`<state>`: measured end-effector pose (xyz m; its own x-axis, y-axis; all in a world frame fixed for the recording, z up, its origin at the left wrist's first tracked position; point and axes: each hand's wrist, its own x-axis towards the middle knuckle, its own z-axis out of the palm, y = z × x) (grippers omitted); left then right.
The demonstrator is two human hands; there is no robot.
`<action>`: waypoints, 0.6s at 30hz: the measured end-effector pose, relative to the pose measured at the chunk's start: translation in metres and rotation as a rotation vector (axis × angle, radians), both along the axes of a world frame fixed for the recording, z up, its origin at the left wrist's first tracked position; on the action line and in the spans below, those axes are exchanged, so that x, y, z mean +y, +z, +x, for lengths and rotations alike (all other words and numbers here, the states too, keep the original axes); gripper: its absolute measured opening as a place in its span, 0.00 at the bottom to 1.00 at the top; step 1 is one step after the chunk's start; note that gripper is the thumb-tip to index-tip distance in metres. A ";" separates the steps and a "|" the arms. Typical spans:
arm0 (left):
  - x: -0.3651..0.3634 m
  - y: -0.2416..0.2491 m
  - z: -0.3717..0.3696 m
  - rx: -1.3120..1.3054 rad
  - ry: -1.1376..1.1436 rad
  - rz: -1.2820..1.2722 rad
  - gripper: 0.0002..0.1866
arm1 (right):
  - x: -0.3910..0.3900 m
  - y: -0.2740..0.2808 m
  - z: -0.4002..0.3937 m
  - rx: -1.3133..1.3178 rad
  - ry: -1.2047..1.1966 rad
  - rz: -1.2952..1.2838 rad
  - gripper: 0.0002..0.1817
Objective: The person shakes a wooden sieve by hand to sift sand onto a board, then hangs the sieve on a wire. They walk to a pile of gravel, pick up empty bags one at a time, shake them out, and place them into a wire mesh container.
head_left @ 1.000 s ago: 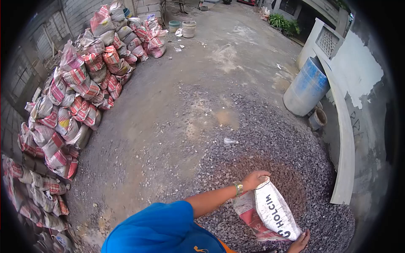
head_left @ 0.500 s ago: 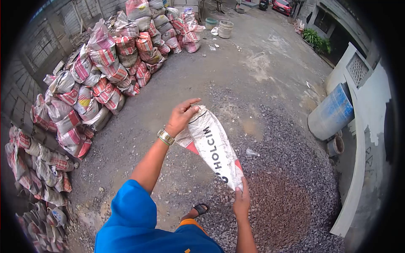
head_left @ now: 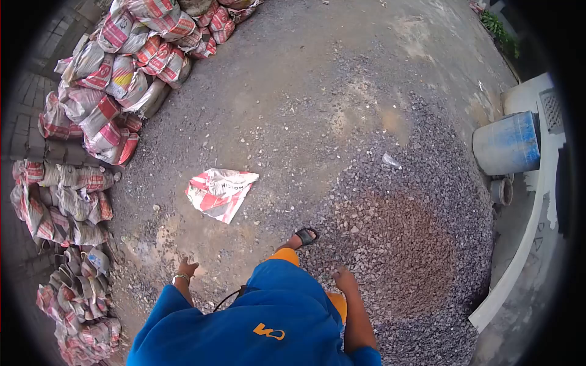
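Note:
A white and red cement sack (head_left: 221, 194) with HOLCIM lettering lies crumpled and flat on the gravelly ground, apart from both my hands. My left hand (head_left: 187, 268), with a metal watch at the wrist, hangs below the sack at my left side, empty, its fingers apart. On the other side my right hand (head_left: 345, 279) hangs beside my hip, near the edge of the gravel pile (head_left: 403, 262). Its fingers are loosely bent and partly hidden, with nothing seen in them.
Filled sacks (head_left: 131, 73) are stacked along the left wall, with folded or emptied-looking sacks (head_left: 79, 274) below them. A blue drum (head_left: 506, 143) and a small bucket (head_left: 502, 191) stand at the right wall. A clear plastic piece (head_left: 391, 161) lies on the gravel.
Both hands have let go of the cement sack, which now lies on the ground ahead to the left. My hands have dropped to my sides, and the view has tilted down.

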<state>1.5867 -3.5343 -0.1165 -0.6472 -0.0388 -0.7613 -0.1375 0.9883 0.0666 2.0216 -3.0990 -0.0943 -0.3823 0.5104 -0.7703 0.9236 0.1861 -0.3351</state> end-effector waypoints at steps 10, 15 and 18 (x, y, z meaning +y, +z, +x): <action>0.184 -0.041 -0.044 -0.341 -0.751 0.510 0.35 | -0.016 0.014 0.031 0.109 -0.498 0.363 0.21; 0.339 -0.057 -0.163 -0.336 -1.063 0.466 0.29 | -0.118 0.055 -0.059 0.349 -0.827 0.588 0.21; 0.390 -0.055 -0.196 -0.318 -0.921 0.253 0.31 | -0.231 0.025 -0.089 0.302 -1.013 0.485 0.19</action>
<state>1.3912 -3.1440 -0.1719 -0.1087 0.5614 -0.8204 0.6252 0.6803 0.3826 1.9324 -3.3304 -0.0697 0.2351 0.9038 -0.3575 0.6178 -0.4229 -0.6630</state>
